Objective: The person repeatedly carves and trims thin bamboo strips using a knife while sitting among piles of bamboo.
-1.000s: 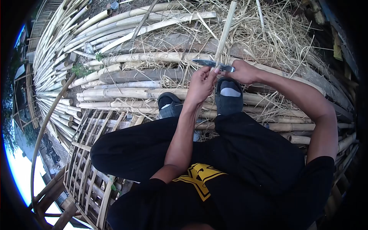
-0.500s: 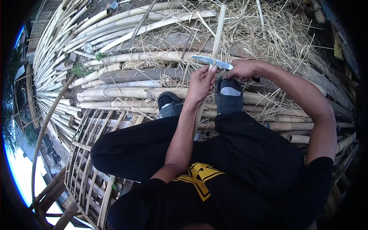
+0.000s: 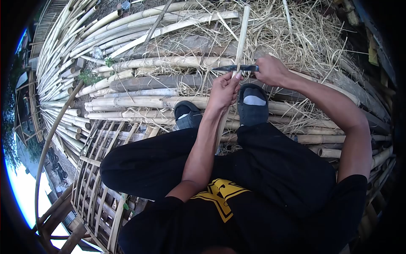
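Note:
My left hand (image 3: 223, 91) is closed around a long, pale bamboo strip (image 3: 242, 38), thumb near the blade. The strip runs away from me past the hand, and its lower part passes below my wrist toward my legs. In my right hand (image 3: 272, 71), fingers wrapped round the handle, is a knife (image 3: 228, 68). Its dark-looking blade points left and lies across the strip just beyond my left thumb. Most of the handle is hidden in my fist.
Bamboo poles (image 3: 139, 101) lie side by side under my sandals (image 3: 253, 106). Thin shavings (image 3: 304, 38) are heaped beyond and to the right. A woven bamboo lattice (image 3: 99, 186) stands at my left, near a curved pole (image 3: 50, 135).
My right hand has shifted slightly upward and turned the knife, so the blade looks dark and narrow instead of bright and broad. My left hand stays nearly in place on the strip.

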Demonstrator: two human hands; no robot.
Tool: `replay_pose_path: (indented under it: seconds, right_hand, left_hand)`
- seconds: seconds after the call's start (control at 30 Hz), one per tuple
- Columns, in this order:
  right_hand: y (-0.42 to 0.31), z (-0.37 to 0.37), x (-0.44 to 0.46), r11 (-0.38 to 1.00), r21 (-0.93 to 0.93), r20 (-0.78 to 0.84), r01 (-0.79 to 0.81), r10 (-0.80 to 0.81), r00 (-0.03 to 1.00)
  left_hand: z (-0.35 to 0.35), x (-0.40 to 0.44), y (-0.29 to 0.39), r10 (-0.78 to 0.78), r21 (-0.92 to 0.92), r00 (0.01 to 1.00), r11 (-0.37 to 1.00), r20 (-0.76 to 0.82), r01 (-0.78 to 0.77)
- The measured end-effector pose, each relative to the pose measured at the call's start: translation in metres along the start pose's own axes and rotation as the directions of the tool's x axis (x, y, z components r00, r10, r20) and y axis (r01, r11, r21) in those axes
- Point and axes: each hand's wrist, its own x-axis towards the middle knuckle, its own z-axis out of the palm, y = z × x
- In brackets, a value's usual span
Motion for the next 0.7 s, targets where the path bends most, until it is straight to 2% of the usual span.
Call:
replay_pose_path:
  seconds: [0.03,0.07,0.13,0.17,0.23,0.27,0.33,0.37,0.43,0.47,0.5,0.57,0.7]
  right_hand:
    - [0.004,0.002,0.002,0.994,-0.066,-0.094,0.090,-0.096,0.991]
    - [0.007,0.003,0.006,0.994,-0.062,-0.091,0.092,-0.098,0.991]
    - [0.010,-0.005,0.012,0.999,-0.041,-0.105,-0.010,0.006,0.995]
    - [0.010,-0.005,0.012,0.999,-0.038,-0.100,-0.012,0.008,0.995]
    - [0.005,-0.011,0.013,0.997,0.081,0.064,-0.011,0.005,0.998]
    - [0.008,-0.006,0.016,0.996,0.083,0.065,-0.011,0.006,0.998]
    - [0.014,0.004,0.020,0.974,0.227,0.099,0.014,-0.037,0.994]
    - [0.019,0.008,0.019,0.975,0.224,0.095,0.014,-0.036,0.995]
    - [0.019,0.010,0.016,0.910,0.411,0.012,-0.062,0.062,0.998]
    - [0.020,0.009,0.017,0.910,0.410,0.012,-0.058,0.058,0.998]
    - [0.021,0.008,0.016,0.917,0.390,-0.021,-0.079,0.095,0.995]
    - [0.022,0.006,0.014,0.923,0.371,-0.055,-0.104,0.133,0.990]
    - [0.013,0.004,0.007,0.854,0.495,0.034,-0.157,0.162,0.986]
  left_hand:
    - [-0.001,0.000,-0.002,-0.027,0.000,1.000,1.000,-0.013,0.027]
    - [-0.003,-0.002,-0.004,-0.030,0.000,0.999,1.000,-0.017,0.030]
    - [-0.002,-0.004,-0.004,-0.030,-0.054,0.999,0.998,0.025,0.031]
    - [-0.001,-0.005,-0.004,-0.035,-0.054,0.999,0.998,0.023,0.036]
    - [0.002,-0.006,0.002,0.004,-0.021,1.000,1.000,0.017,-0.003]
    - [0.002,-0.006,0.001,0.002,-0.020,1.000,1.000,0.016,-0.002]
    - [0.001,-0.005,0.000,0.017,-0.048,1.000,0.999,-0.002,-0.017]
    - [0.001,-0.004,0.000,0.021,-0.047,1.000,0.999,0.001,-0.021]
    - [-0.002,-0.006,0.001,0.128,0.182,0.990,0.976,-0.051,-0.116]
    - [-0.003,-0.007,0.001,0.130,0.182,0.990,0.976,-0.054,-0.118]
    - [-0.003,-0.008,0.002,0.241,0.416,0.963,0.893,-0.116,-0.174]
    - [-0.001,-0.010,0.005,0.478,0.803,0.867,0.567,-0.140,-0.182]
    - [0.003,-0.010,0.011,0.469,0.750,0.867,0.631,-0.168,-0.196]
